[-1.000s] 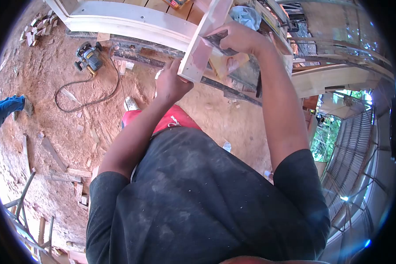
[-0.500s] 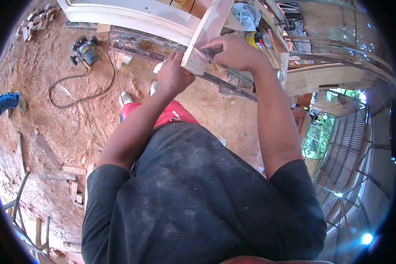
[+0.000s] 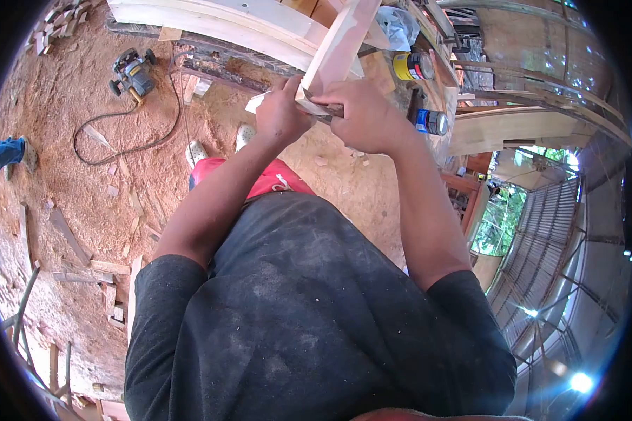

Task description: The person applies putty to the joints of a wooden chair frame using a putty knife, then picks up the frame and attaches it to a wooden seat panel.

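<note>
The pale board (image 3: pixel 336 57) slants forward and rightward from the left hand (image 3: pixel 284 114), which is wrapped around its near end. The right hand (image 3: pixel 369 116) is just beside. Rightward sit a yellow can (image 3: pixel 404 67) and blue can (image 3: pixel 430 122). The right grip pinches a thin, blade-like piece (image 3: pixel 334 109) at that end.

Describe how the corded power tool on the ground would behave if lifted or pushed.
The power tool is probably heavy for its size, given how thick and motor-like it looks. Its cord looks floppy, curving loosely over the ground, so it would likely trail behind. The knobs jutting from it may make it rock if pushed.
</note>
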### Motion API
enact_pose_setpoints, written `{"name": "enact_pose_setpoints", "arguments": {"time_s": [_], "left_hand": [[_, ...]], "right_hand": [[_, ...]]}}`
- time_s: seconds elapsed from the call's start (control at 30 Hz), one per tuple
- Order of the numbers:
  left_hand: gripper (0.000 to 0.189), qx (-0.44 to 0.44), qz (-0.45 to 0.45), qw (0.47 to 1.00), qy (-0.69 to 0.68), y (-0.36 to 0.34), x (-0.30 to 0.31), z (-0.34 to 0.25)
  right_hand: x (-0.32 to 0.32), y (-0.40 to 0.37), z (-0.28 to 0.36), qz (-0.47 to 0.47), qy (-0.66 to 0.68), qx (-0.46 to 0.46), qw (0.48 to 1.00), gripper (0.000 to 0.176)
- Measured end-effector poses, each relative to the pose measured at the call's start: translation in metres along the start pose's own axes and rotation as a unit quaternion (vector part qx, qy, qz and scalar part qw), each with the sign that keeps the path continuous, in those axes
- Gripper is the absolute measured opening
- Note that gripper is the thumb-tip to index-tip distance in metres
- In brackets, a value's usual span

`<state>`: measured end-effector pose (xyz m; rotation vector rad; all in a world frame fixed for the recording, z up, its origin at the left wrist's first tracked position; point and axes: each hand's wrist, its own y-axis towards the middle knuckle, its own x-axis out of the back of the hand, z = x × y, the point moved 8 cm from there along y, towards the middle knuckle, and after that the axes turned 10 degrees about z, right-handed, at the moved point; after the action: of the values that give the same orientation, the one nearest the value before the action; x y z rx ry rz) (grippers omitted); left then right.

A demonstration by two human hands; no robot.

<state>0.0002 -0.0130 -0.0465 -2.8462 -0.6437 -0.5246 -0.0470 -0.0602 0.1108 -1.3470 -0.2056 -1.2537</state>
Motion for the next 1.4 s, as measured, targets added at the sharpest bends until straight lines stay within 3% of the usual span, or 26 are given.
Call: {"name": "enact_pose_setpoints", "arguments": {"time_s": [0.13, 0.23, 0.33, 0.43, 0.57, 0.67, 0.8, 1.03, 1.13, 1.23, 1.33, 1.4], "left_hand": [[0.067, -0.023, -0.006, 1.000, 0.000, 0.001, 0.003, -0.002], [0.064, -0.027, 0.015, 1.000, -0.003, -0.001, 0.009, -0.007], [0.065, -0.049, 0.005, 0.999, 0.007, -0.001, 0.010, -0.004], [0.068, -0.046, 0.051, 0.998, 0.012, -0.001, 0.008, -0.004], [0.077, -0.057, 0.061, 0.996, -0.004, 0.000, 0.009, -0.008], [0.080, -0.074, 0.056, 0.995, -0.025, 0.003, 0.011, -0.013], [0.079, -0.034, 0.081, 0.996, -0.020, 0.009, 0.011, -0.011], [0.077, -0.038, 0.087, 0.995, 0.016, 0.015, 0.012, -0.014], [0.077, -0.002, 0.107, 0.994, 0.027, 0.016, 0.009, -0.013], [0.076, 0.008, 0.118, 0.993, 0.015, 0.017, 0.008, -0.014], [0.076, 0.006, 0.115, 0.993, 0.002, 0.018, 0.008, -0.016], [0.075, 0.005, 0.112, 0.994, -0.003, 0.018, 0.007, -0.016]], "right_hand": [[-0.003, -0.009, 0.005, -0.067, -0.065, 0.059, 0.994, 0.044], [0.000, -0.021, -0.004, 0.049, 0.117, -0.073, 0.989, 0.042], [0.006, -0.038, -0.040, -0.005, 0.260, -0.052, 0.964, 0.042], [0.051, -0.063, -0.081, -0.169, 0.202, -0.090, 0.961, 0.045], [0.099, -0.047, -0.111, -0.192, 0.107, -0.092, 0.971, 0.046], [0.124, -0.008, -0.112, -0.185, 0.024, -0.067, 0.980, 0.044], [0.150, 0.055, -0.147, -0.163, -0.080, -0.015, 0.983, 0.049], [0.181, 0.115, -0.178, -0.133, -0.169, -0.033, 0.976, 0.051], [0.167, 0.118, -0.170, -0.161, -0.187, 0.027, 0.969, 0.041], [0.151, 0.124, -0.157, -0.127, -0.249, 0.051, 0.959, 0.029], [0.143, 0.123, -0.151, -0.076, -0.200, -0.042, 0.976, 0.024], [0.133, 0.121, -0.138, -0.065, -0.220, -0.012, 0.973, 0.022]]}}
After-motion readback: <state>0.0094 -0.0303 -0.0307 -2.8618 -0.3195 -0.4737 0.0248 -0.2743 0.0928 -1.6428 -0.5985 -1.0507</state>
